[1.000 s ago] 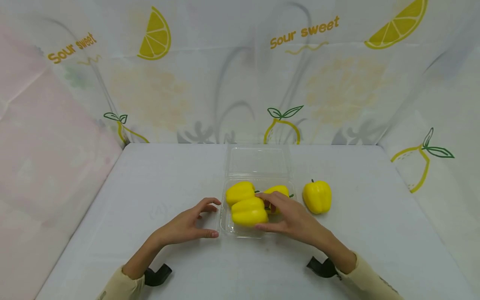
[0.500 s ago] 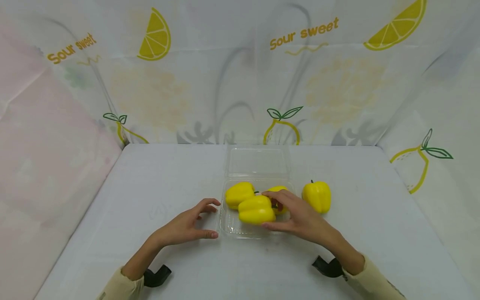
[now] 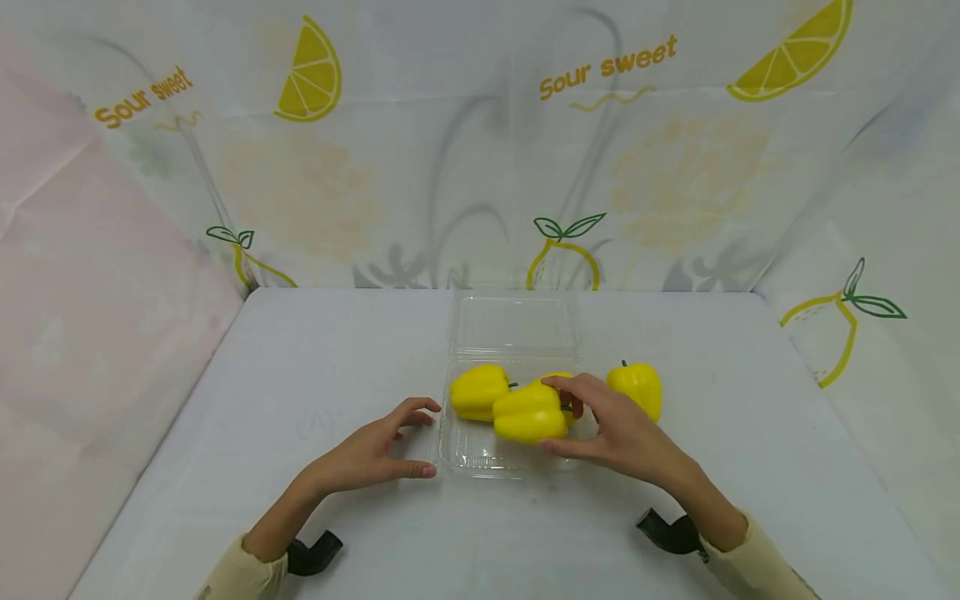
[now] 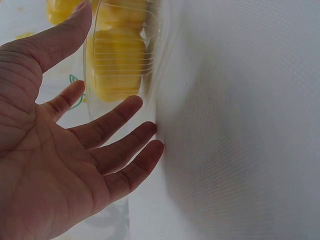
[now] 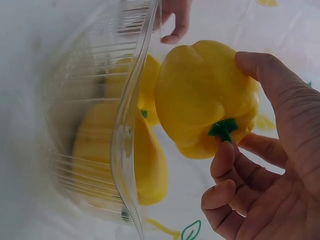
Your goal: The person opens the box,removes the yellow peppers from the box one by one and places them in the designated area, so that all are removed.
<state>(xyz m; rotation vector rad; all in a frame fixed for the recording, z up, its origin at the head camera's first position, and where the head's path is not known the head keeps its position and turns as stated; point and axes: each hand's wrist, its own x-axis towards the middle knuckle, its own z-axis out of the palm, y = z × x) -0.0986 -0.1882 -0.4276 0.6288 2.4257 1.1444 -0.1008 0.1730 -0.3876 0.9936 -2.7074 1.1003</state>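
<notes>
from my end, the right hand (image 3: 622, 429), pinching a yellow pepper (image 3: 528, 417) above the clear container (image 3: 476, 456), has carried it rightward, toward the right edge of the tabletop (image 3: 757, 442), since a second ago, while the left hand (image 3: 367, 450) has stayed loose and empty just beside the container's left edge. on the backdrop (image 3: 517, 175) i can read "sour sweet" twice, in orange lettering (image 3: 608, 67).

Right pepper (image 5: 151, 170) in clear tray (image 3: 468, 457): was mostly hidden, head view, behind held pepper (image 3: 528, 415) and right grip (image 3: 611, 421). Loose pepper (image 3: 639, 385): lower left was covered by same grip. Both sleeves (image 3: 243, 575): were cut off by bottom edge. Printed lemon slice (image 3: 798, 57), right: was cut by top edge.
</notes>
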